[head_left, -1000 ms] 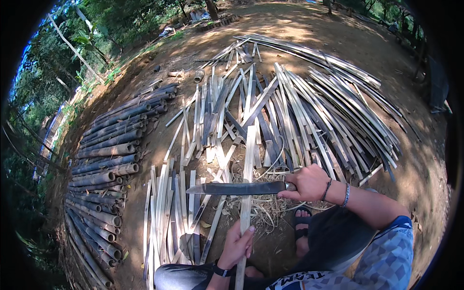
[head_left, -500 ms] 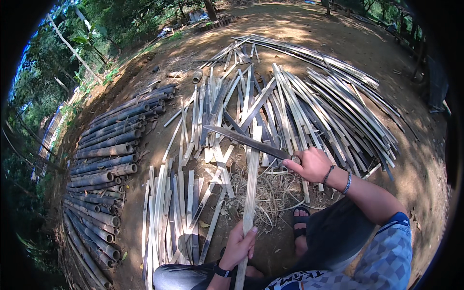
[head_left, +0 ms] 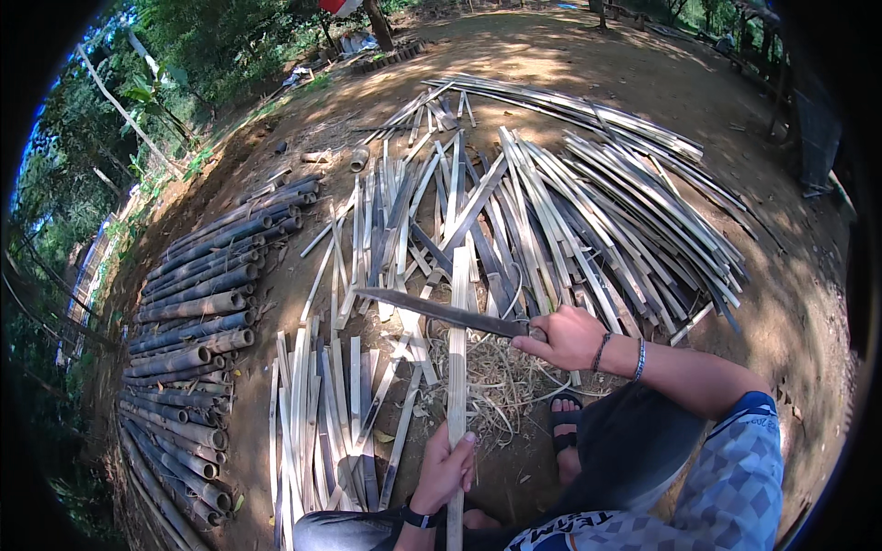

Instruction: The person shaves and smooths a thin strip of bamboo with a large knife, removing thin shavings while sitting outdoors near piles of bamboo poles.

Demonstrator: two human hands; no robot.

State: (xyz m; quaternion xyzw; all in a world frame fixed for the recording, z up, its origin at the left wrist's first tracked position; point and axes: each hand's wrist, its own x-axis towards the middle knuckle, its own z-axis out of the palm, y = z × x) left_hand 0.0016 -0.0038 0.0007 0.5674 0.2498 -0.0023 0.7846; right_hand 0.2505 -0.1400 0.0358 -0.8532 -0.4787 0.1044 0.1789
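A pale split bamboo strip stands lengthwise in front of me, its lower part gripped in my left hand. My right hand is closed round the handle of a long machete. The dark blade lies across the strip above my left hand, its tip pointing left. Whether the edge bites into the wood cannot be made out. Below the blade, curly bamboo shavings cover the ground beside my sandalled foot.
Dark bamboo poles lie stacked at the left. Split strips fan out ahead and to the right, and more strips lie close at my left. Bare earth stretches behind, with trees at the far left.
My right hand and the machete have come down along the strip toward my left hand. The strip stands more upright, and the view has shifted slightly.
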